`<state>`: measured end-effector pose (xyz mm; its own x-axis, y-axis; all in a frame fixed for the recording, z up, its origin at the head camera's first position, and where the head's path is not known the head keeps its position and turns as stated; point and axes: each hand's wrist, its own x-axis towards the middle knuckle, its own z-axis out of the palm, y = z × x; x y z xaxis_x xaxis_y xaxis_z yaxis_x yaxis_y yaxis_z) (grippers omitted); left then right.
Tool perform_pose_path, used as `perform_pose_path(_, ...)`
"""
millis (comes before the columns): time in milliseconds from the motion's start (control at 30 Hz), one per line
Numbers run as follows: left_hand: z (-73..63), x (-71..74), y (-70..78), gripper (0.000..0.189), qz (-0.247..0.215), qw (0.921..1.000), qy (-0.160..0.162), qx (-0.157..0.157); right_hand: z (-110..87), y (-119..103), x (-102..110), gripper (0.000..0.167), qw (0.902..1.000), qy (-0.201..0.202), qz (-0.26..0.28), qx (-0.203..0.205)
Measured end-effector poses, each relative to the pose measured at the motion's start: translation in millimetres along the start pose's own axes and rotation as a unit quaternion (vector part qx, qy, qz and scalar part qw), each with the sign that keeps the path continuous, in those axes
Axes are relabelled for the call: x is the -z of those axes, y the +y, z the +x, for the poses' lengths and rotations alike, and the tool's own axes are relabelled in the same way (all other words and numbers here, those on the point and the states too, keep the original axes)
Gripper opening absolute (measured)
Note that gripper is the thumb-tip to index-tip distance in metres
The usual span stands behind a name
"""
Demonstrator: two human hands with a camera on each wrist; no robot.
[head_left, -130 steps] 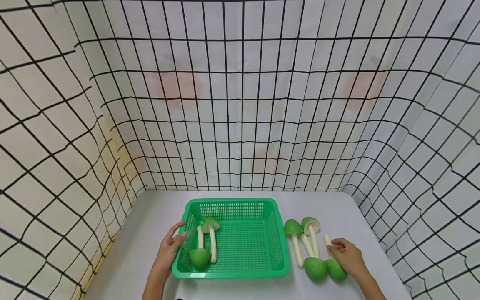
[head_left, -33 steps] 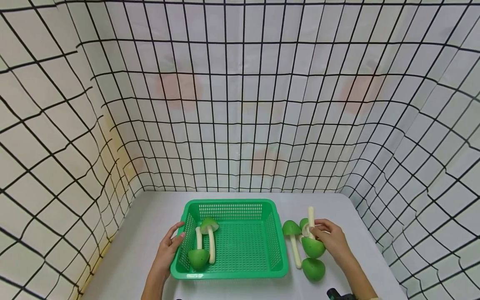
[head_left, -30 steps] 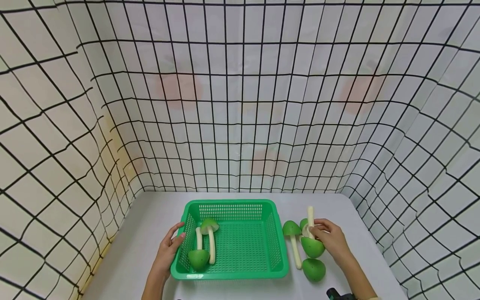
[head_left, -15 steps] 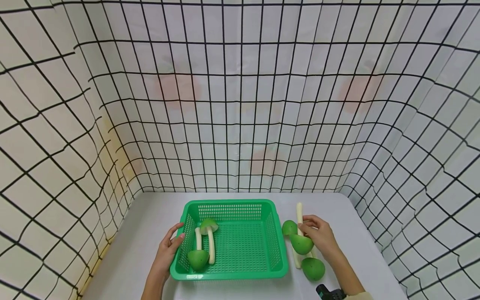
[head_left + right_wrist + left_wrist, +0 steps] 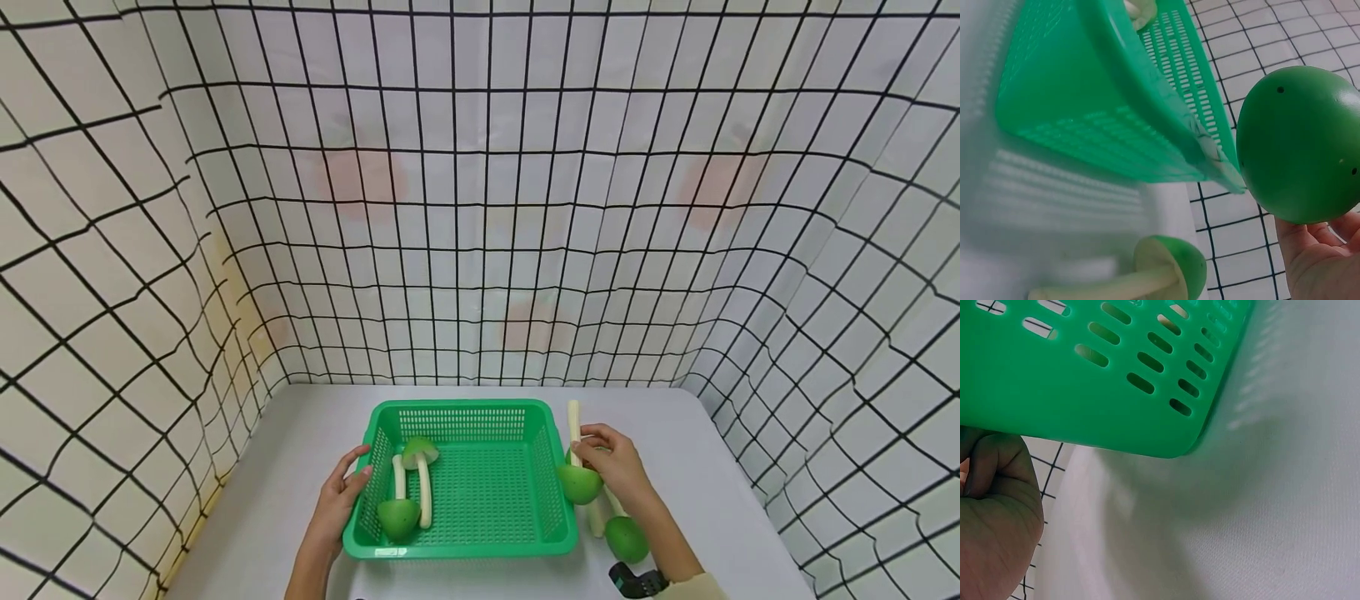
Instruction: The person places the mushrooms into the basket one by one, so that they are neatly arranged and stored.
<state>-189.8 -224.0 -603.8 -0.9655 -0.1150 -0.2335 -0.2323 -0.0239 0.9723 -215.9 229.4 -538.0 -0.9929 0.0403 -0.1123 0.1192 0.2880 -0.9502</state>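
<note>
A green toy mushroom (image 5: 580, 485) with a pale stem is pinched by its stem in my right hand (image 5: 617, 468). It is held cap down, stem up, over the right rim of the green plastic basket (image 5: 461, 550). The right wrist view shows its round, dark-speckled cap (image 5: 1297, 144) above the fingers, beside the basket wall. My left hand (image 5: 334, 504) grips the basket's left rim, thumb on top. Inside the basket's left side lie two mushrooms, one with its cap near me (image 5: 398, 518) and one with its cap (image 5: 419, 452) farther back.
Right of the basket more mushrooms lie on the white table (image 5: 705, 467), among them one with its cap (image 5: 626, 539) near me. The right hand partly hides them. Black grid netting (image 5: 483, 275) over white cloth surrounds the table's back and sides.
My right hand has picked the rightmost mushroom up off the table by its stem and carried it left to the basket's right rim. The left hand and basket have stayed put.
</note>
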Motion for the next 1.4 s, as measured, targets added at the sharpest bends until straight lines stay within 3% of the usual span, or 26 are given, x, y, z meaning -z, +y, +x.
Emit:
perform_pose_path(400, -1.2, 1.3, 0.3, 0.052, 0.001, 1.0000, -0.003, -0.008, 5.5, -11, -26, 0.038, 1.0000, 0.001, 0.002, 0.008)
perform_pose_path(600, -0.3, 2.1, -2.0, 0.054, -0.001, 1.0000, -0.001, -0.007, 6.5, -16, -44, 0.037, 0.9994, -0.012, 0.031, 0.009)
perform_pose_path(767, 0.1, 1.1, -2.2, 0.055, -0.010, 0.9999, -0.007, -0.010, 5.1, -26, -58, 0.038, 0.9992, -0.024, 0.023, 0.022)
perform_pose_path(1000, 0.8, 1.0, -4.4, 0.052, -0.011, 0.9999, -0.003, -0.010, 6.9, -22, -74, 0.038, 0.9976, -0.053, 0.023, 0.039)
perform_pose_path(1400, -0.6, 2.3, -0.4, 0.053, -0.010, 0.9999, -0.009, -0.005, 12.2, -23, -99, 0.037, 0.9971, -0.066, 0.031, 0.021)
